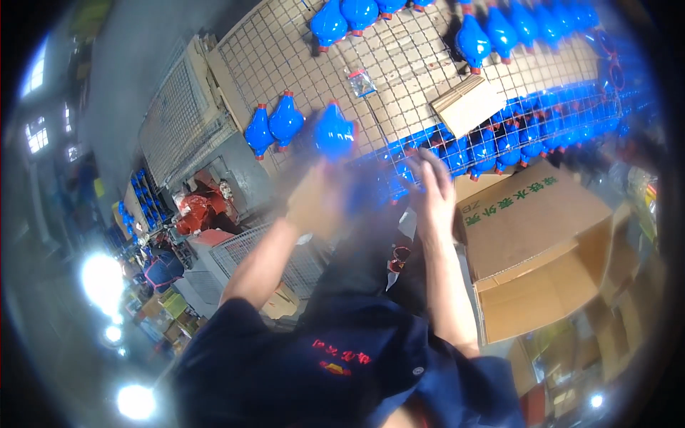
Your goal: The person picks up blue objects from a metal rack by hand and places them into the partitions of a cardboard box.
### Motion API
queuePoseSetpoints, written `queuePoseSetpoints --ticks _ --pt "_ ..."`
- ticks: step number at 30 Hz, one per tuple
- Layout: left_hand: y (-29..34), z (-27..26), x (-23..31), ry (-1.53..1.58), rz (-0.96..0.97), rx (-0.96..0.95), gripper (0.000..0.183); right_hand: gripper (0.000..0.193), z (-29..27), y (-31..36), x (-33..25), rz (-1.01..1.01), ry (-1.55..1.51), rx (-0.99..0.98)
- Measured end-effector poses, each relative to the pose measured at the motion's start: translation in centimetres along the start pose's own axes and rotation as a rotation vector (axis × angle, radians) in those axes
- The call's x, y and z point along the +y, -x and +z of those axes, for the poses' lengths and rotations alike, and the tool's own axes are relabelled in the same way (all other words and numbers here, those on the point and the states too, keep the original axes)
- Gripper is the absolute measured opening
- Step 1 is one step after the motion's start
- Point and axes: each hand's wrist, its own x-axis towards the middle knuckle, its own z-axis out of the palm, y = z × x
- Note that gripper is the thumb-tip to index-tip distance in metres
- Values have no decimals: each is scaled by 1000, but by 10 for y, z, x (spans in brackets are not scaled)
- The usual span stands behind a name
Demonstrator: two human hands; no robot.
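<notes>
Smeared by motion, my left hand (314, 203) is just below a glossy blue bulb-shaped casing (334, 132) with red ends. Its fingers do not show clearly, so I cannot tell whether it grips that piece. My right hand (435, 191) is raised in front of the near edge of the wire-mesh rack (421, 63), its fingers stretched out and apart with nothing seen in them. Two similar blue casings (287, 120) stand on the rack to the left of the blurred one. A blue smear between my hands is too blurred to name.
More blue casings (473, 43) line the rack's far side, and several sit on a lower level (510, 146). Folded cardboard (469, 105) and a small plastic bag (361, 83) lie on the mesh. An open carton (535, 221) stands at right; red-stained equipment (203, 207) is at left.
</notes>
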Motion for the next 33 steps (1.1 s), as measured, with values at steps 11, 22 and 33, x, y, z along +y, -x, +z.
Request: queuePoseSetpoints --ticks 11,22,33 --pt "-179 -27 26 -391 -60 207 54 35 -45 3 -12 363 -599 111" --pt "-157 -4 -25 -581 48 194 42 38 -103 30 -3 393 -761 187" --pt "70 56 -58 -655 -204 -252 32 59 -178 134 -94 140 -658 22"
